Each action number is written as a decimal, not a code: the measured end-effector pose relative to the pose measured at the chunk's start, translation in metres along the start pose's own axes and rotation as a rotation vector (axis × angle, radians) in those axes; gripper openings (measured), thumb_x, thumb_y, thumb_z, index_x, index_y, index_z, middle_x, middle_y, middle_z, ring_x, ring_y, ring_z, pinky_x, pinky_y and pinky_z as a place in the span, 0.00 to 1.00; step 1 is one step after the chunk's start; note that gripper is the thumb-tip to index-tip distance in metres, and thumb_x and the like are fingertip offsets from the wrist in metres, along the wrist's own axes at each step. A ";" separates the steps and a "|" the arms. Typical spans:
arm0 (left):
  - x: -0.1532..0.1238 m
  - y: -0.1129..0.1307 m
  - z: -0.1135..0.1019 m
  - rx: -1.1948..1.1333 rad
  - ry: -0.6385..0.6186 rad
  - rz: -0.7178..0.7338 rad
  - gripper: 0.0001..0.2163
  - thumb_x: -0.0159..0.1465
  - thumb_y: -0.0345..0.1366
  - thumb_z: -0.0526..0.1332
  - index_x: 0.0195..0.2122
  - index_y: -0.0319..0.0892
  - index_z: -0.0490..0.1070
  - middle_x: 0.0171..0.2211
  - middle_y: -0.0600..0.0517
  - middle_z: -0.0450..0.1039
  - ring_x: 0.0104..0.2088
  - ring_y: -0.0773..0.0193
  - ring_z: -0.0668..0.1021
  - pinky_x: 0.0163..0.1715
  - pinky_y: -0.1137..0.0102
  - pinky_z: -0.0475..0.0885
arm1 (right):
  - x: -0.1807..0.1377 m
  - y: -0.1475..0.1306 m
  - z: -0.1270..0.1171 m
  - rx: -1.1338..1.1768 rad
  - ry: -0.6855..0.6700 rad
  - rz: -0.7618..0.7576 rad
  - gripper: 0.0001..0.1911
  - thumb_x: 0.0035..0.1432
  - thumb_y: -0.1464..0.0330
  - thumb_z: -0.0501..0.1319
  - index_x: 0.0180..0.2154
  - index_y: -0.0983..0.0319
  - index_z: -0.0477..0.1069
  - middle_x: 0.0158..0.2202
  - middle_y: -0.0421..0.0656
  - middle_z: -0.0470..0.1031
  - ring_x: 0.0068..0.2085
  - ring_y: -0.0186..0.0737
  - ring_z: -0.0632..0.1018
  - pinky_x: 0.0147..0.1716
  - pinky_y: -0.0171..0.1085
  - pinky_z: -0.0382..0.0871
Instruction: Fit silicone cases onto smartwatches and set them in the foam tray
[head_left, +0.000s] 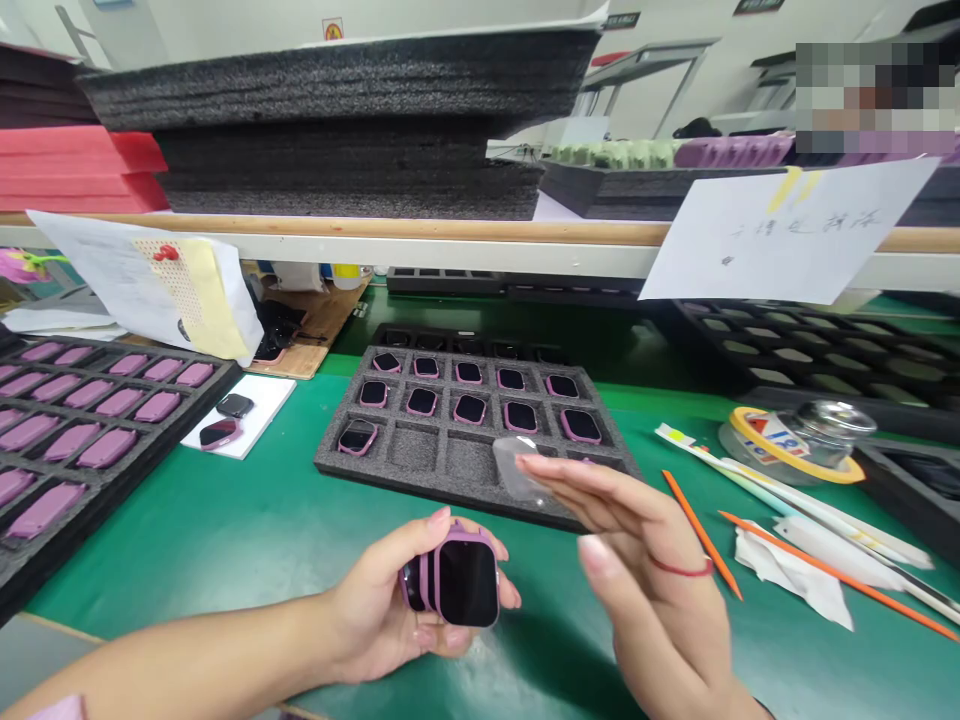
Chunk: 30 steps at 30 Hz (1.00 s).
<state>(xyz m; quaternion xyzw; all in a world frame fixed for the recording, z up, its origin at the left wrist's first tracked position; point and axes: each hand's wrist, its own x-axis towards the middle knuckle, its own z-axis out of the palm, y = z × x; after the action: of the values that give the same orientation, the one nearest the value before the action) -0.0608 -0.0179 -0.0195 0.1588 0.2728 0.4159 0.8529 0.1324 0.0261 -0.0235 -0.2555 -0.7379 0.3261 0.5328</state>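
Observation:
My left hand (pixel 390 600) is closed around a small stack of purple smartwatches (pixel 468 580); the front one shows its black screen. To the right, my right hand (pixel 645 560) is raised with fingers stretched out and thumb apart. A small clear film (pixel 517 470) is at its fingertips, seemingly clinging to them. Beyond both hands lies a grey foam tray (pixel 420 482) with purple watches in most of the visible compartments, screens up. Some front-row compartments hold no watch, and the film and right hand hide part of that row.
Another foam tray (pixel 217 385) of purple watch bodies is on the left, beside a white pad (pixel 266 405) with two watches. On the right lie orange sticks (pixel 701 535), crumpled tissue (pixel 795 570) and a glass bottle (pixel 802 440). A shelf edge (pixel 450 240) crosses above.

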 end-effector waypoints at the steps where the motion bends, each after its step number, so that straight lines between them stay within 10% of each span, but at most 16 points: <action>1: 0.000 0.000 0.000 0.000 0.000 0.000 0.18 0.56 0.50 0.70 0.35 0.38 0.78 0.30 0.46 0.80 0.14 0.77 0.65 0.15 0.78 0.49 | 0.001 -0.003 0.000 -0.027 0.011 -0.040 0.19 0.68 0.74 0.55 0.59 0.56 0.65 0.56 0.46 0.75 0.57 0.41 0.77 0.57 0.40 0.74; 19: 0.000 -0.003 0.000 0.026 0.057 0.026 0.23 0.52 0.54 0.72 0.35 0.38 0.75 0.24 0.56 0.67 0.18 0.76 0.63 0.15 0.79 0.48 | -0.002 -0.012 0.005 -0.374 -0.274 -0.534 0.10 0.68 0.72 0.58 0.47 0.59 0.77 0.37 0.41 0.85 0.40 0.39 0.83 0.48 0.39 0.78; 24: 0.001 -0.010 0.001 0.163 0.044 0.150 0.22 0.54 0.54 0.72 0.32 0.39 0.70 0.18 0.61 0.60 0.16 0.78 0.54 0.15 0.78 0.45 | 0.000 -0.013 0.018 -0.329 -0.251 -0.291 0.24 0.64 0.58 0.64 0.56 0.64 0.68 0.34 0.43 0.78 0.34 0.38 0.78 0.34 0.37 0.76; 30: 0.003 -0.008 0.001 0.125 0.089 0.110 0.24 0.52 0.57 0.71 0.28 0.38 0.71 0.15 0.59 0.62 0.13 0.78 0.57 0.13 0.78 0.43 | -0.003 -0.007 0.021 -0.130 -0.228 -0.069 0.25 0.56 0.65 0.71 0.54 0.57 0.67 0.41 0.42 0.77 0.41 0.38 0.78 0.40 0.34 0.76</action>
<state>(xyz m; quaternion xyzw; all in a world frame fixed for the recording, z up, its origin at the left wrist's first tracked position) -0.0531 -0.0202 -0.0239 0.2081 0.3267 0.4509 0.8041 0.1134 0.0154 -0.0243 -0.2253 -0.8216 0.2862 0.4385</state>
